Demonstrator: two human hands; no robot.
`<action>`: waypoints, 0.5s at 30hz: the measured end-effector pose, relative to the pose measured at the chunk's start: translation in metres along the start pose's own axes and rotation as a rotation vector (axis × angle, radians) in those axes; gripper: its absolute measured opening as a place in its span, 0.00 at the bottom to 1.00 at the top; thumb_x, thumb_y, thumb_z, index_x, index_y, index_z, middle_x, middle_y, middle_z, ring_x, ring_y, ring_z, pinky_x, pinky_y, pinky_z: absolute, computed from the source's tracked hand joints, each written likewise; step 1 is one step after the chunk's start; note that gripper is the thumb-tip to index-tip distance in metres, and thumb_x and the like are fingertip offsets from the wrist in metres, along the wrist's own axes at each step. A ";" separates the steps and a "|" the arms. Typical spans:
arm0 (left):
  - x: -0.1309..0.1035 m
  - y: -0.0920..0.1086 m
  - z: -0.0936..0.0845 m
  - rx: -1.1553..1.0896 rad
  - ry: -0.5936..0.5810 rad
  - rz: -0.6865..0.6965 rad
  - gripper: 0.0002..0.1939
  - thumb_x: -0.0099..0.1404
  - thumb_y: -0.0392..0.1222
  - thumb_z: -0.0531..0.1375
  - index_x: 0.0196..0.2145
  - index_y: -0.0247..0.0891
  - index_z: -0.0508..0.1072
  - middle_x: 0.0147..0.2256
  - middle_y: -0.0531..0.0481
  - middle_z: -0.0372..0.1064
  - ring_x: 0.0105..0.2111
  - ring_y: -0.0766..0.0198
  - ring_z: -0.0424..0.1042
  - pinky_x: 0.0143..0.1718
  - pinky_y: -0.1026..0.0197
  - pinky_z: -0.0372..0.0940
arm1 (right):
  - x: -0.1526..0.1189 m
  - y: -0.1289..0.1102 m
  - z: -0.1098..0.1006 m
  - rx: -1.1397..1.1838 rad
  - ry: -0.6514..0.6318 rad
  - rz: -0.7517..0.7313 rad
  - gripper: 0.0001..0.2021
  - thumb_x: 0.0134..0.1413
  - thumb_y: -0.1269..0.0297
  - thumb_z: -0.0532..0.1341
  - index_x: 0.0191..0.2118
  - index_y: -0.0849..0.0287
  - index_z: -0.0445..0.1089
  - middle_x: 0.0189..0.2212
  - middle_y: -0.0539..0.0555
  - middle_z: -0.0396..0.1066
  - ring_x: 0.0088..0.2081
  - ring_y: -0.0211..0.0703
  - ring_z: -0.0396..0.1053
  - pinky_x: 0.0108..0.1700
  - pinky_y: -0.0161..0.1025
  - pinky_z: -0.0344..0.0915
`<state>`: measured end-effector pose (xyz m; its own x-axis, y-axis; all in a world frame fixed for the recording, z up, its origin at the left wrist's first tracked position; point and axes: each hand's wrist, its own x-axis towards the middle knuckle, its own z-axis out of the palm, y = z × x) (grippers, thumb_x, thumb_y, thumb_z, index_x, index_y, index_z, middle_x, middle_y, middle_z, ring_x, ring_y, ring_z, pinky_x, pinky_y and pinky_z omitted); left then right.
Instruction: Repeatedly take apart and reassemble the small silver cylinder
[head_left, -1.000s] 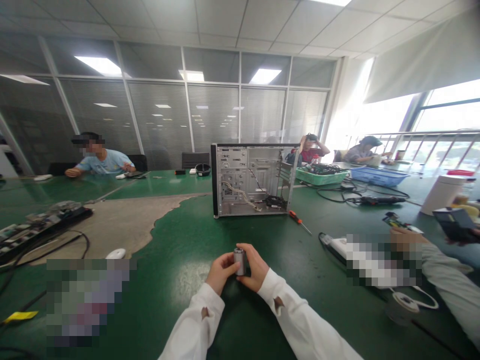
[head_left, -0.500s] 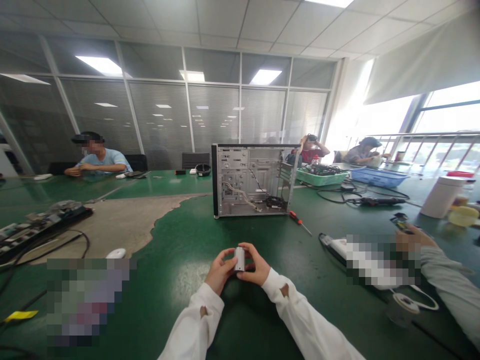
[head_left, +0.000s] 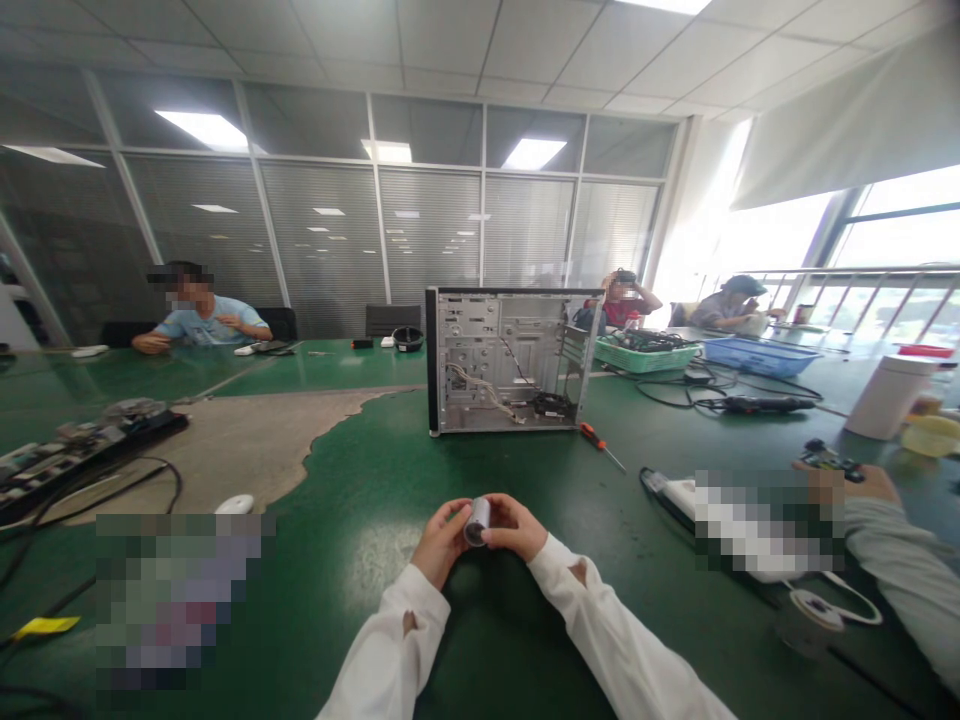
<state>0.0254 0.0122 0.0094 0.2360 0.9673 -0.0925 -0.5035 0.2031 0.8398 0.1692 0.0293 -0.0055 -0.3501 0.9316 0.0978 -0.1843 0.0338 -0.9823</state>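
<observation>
1. Holds a short, silver-grey metal cylinder (head_left: pixel 478 522) between two bare hands, just above a glossy green tabletop (head_left: pixel 360 480).
2. Curls the left hand (head_left: pixel 439 545) narrowly around the cylinder's left side, fingers bent against the metal.
3. Pinches the opposite side with the right hand (head_left: pixel 521 532), thumb near the lower end, fingers bent toward the top.
4. Presents the cylinder tilted, round end toward the camera; appears darker on that face, though too small to read clearly.
5. Wears long white sleeves (head_left: pixel 394 635), with a hole near each cuff.
6. Faces a black-and-silver metal computer case (head_left: pixel 525 345) standing upright beyond the hands, pale and black cables visible inside.
7. Includes a red-and-black-handled screwdriver (head_left: pixel 592 436) lying just beside the case's lower right corner.
8. Takes in, at far right, a grey-sleeved co-worker's hand (head_left: pixel 874 485) holding a small dark component (head_left: pixel 829 460), near a long white object (head_left: pixel 679 490), partly pixelated.
</observation>
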 end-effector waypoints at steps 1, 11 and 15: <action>0.000 0.000 0.000 -0.004 0.000 -0.005 0.17 0.45 0.43 0.62 0.33 0.34 0.65 0.25 0.51 0.68 0.23 0.68 0.67 0.26 0.65 0.61 | 0.000 0.000 0.001 0.039 0.028 0.046 0.26 0.24 0.63 0.67 0.36 0.58 0.59 0.32 0.50 0.64 0.30 0.38 0.64 0.25 0.33 0.60; -0.001 0.002 -0.002 0.068 -0.053 -0.030 0.17 0.48 0.40 0.60 0.36 0.34 0.64 0.28 0.45 0.71 0.29 0.60 0.71 0.31 0.62 0.61 | -0.010 -0.015 0.004 0.288 0.098 0.280 0.16 0.33 0.62 0.63 0.33 0.59 0.63 0.26 0.50 0.66 0.28 0.36 0.64 0.23 0.30 0.55; 0.000 0.001 -0.001 0.113 -0.055 -0.017 0.18 0.46 0.38 0.62 0.37 0.33 0.65 0.27 0.44 0.71 0.30 0.60 0.71 0.31 0.62 0.61 | -0.013 -0.020 0.004 0.368 0.070 0.339 0.13 0.35 0.63 0.62 0.32 0.59 0.64 0.26 0.50 0.66 0.30 0.36 0.64 0.23 0.29 0.53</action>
<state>0.0240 0.0122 0.0091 0.2904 0.9535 -0.0801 -0.4029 0.1977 0.8936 0.1738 0.0154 0.0131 -0.3861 0.8906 -0.2403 -0.3866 -0.3928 -0.8344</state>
